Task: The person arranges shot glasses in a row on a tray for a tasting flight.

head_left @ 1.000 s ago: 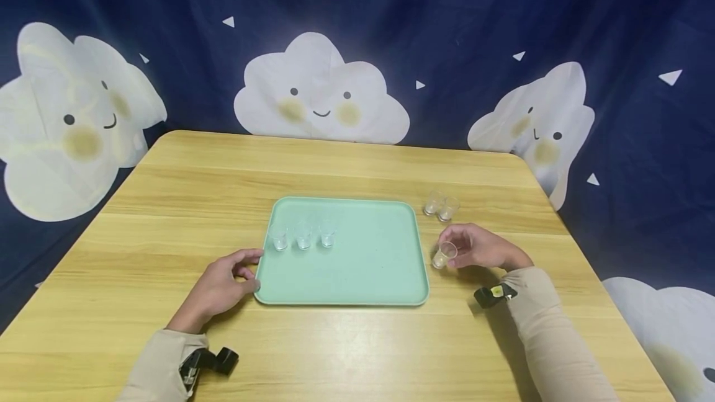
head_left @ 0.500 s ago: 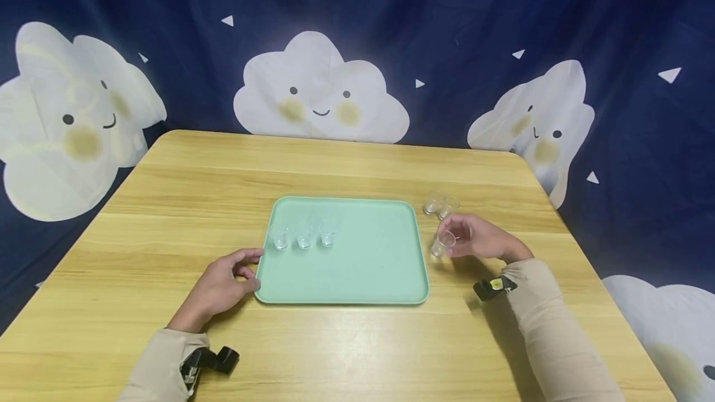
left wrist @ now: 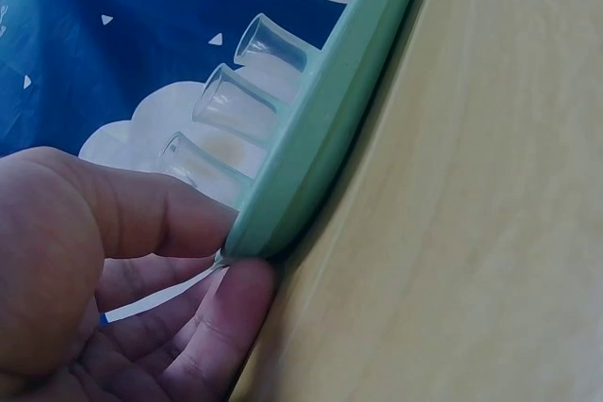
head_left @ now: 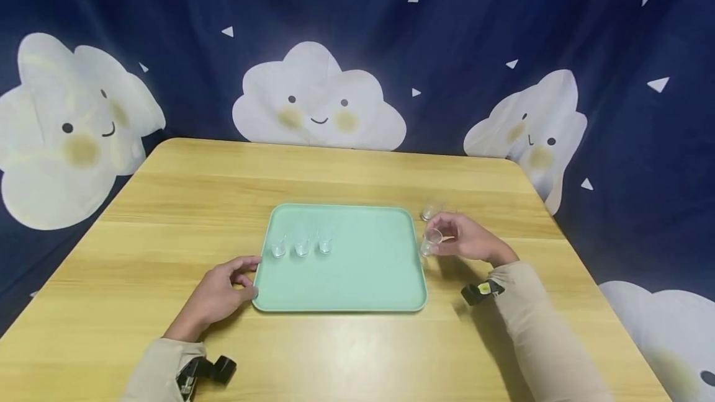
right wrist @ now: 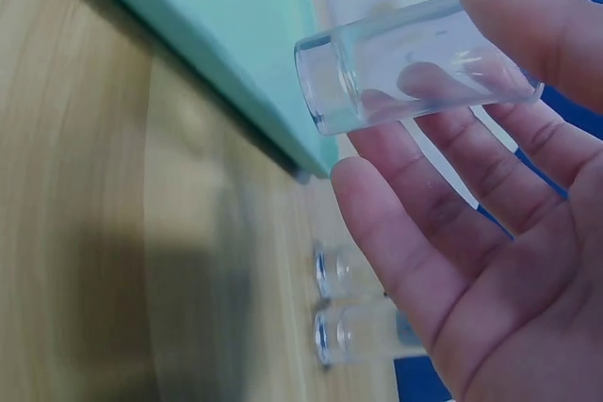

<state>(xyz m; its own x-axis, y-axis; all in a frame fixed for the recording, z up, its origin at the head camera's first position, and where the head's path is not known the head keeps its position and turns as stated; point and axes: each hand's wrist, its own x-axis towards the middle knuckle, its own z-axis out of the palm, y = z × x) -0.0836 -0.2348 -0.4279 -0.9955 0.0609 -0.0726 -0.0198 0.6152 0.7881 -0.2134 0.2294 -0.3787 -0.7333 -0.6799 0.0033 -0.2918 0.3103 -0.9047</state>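
A light green tray point(head_left: 357, 278) lies on the table. Along its left part, three small clear shot glasses point(head_left: 301, 247) stand upright in a row. My left hand point(head_left: 218, 293) holds the tray's left edge, its thumb and fingertips meeting the rim in the left wrist view. At the tray's right edge, my right hand point(head_left: 466, 237) grips another shot glass point(right wrist: 405, 68) between thumb and fingers. That glass is upright and lifted off the table. Behind this hand stand two more shot glasses point(right wrist: 353, 331); one is mostly hidden by the hand in the head view.
The wooden table point(head_left: 335, 172) has its far edge near a dark blue curtain point(head_left: 357, 5) printed with white clouds. Both sleeves carry a black wrist mount point(head_left: 483, 290). Bare wood surrounds the tray.
My right hand has lifted the shot glass and carried it forward and left, close to the tray's right edge. The left hand stays at the tray. The head view has tilted slightly.
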